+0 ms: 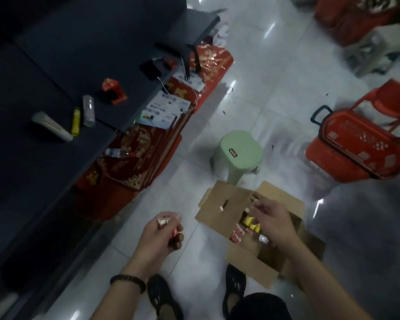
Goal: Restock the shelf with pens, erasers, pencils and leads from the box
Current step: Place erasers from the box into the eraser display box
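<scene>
On my feed the left half of the frame is a dark, matte shelf (56, 65) with flat slab surfaces. On it lie a pale ribbed tube (51, 127), a small yellow stick (76, 121), a grey wrapped pack (88, 110), a glossy red blocky holder (113, 90) and, further up, a flat black phone (150, 69). Red packs with gold print (134, 158) lean against the shelf's edge, flat and shiny, with white printed cards above them.

At lower centre the left hand (162, 236) is curled tight around a few small pale blocks (163, 221), whose squared ends stick out above the fist. A band of dark round beads (128, 280) circles that wrist. Below it are two black perforated shoes (162, 296).

Just right of centre stands a pale green plastic stool (239, 153), rounded at the corners, with a slot in its top. In front of it the brown cardboard box (226, 204) sits on the glossy white tile floor (263, 88), its flaps folded outward. Inside I see yellow packs (251, 221) and pinkish-red packs (237, 234) packed side by side. The right hand (273, 222) reaches into the box over them, fingers bent. The blur keeps me from telling whether it holds anything.

At the right edge sits a red slatted plastic basket (356, 153) with a black handle, and a red chair (393, 100) stands behind it.
</scene>
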A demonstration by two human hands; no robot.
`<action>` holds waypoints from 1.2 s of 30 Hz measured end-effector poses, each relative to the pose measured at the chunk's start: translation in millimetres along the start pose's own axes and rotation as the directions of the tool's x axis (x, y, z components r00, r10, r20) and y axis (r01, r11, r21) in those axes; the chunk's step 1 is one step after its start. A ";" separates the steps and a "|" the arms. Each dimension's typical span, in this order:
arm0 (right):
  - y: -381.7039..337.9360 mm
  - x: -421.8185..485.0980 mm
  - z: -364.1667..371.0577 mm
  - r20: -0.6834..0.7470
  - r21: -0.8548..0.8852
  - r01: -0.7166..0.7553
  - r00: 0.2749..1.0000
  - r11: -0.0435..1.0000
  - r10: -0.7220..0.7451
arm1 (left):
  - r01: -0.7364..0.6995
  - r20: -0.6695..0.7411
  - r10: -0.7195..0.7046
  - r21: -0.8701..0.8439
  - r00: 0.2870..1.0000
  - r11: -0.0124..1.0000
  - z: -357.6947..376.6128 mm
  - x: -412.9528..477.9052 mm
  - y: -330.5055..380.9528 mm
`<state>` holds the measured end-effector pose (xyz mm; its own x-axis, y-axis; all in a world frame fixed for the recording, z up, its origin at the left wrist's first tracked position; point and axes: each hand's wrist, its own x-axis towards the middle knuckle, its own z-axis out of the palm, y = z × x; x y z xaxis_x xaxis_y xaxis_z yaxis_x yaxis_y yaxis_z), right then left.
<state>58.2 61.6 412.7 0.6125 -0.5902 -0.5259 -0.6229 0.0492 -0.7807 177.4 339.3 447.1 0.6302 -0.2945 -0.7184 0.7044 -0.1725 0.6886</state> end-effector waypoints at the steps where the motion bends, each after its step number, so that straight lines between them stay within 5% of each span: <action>1: 25.3 3.7 11.1 -0.012 -0.003 -0.090 0.996 0.996 0.090 | 0.038 0.006 -0.039 0.020 0.999 0.999 -13.1 6.8 -14.2; 7: 93.1 -8.9 77.4 0.020 -0.018 -0.362 0.932 0.932 0.362 | 0.164 0.053 -0.172 0.122 0.984 0.979 -56.0 49.2 -58.8; 13: 151.2 19.7 148.7 0.086 -0.145 -0.442 0.885 0.885 0.457 | 0.200 0.035 -0.212 0.207 0.977 0.958 -103.9 113.9 -91.9; 21: 241.9 192.7 298.8 0.291 -0.614 -0.120 0.884 0.780 0.366 | 0.275 -0.158 -0.256 0.111 0.954 0.955 -149.8 271.0 -172.2; 24: 295.0 291.6 377.3 0.331 -0.662 -0.053 0.874 0.748 0.355 | 0.261 -0.207 -0.251 0.025 0.946 0.965 -167.5 350.5 -230.0; 31: 385.1 461.6 530.5 0.347 -0.807 0.273 0.937 0.523 0.046 | 0.234 -0.214 -0.279 -0.213 0.936 0.949 -202.6 476.5 -352.8; 36: 414.4 499.8 569.5 0.271 -0.785 0.316 0.949 0.533 -0.163 | 0.243 -0.218 -0.299 -0.250 0.929 0.937 -214.0 497.8 -383.1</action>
<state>383.3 245.9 -365.9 0.8147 -0.3495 -0.4628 -0.5203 -0.7930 -0.3170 291.2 459.9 -195.4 0.4462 -0.0167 -0.8948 0.8949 0.0019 0.4462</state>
